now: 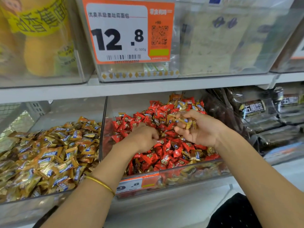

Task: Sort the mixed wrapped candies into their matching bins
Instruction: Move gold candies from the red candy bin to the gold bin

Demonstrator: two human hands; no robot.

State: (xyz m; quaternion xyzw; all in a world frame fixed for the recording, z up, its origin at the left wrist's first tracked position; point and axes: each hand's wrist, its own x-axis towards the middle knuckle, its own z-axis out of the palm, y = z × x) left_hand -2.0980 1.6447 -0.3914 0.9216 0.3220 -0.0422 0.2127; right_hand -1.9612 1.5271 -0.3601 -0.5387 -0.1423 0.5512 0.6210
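Observation:
Two clear bins sit side by side on the lower shelf. The left bin (41,201) holds gold-wrapped candies (49,155). The middle bin (189,180) holds red-wrapped candies (166,155) with some gold ones mixed in, mostly at the back and front right. My left hand (144,137) reaches into the red pile, fingers curled down among the wrappers; what it grips is hidden. My right hand (197,129) hovers palm-up over the same bin and holds a few gold candies (185,120) in its curled fingers.
A clear divider wall (102,129) separates the two bins. Dark packaged snacks (256,116) fill the bin to the right. Above, a shelf edge (131,89) carries clear boxes with an orange price tag (128,30). A small price label (136,183) fronts the middle bin.

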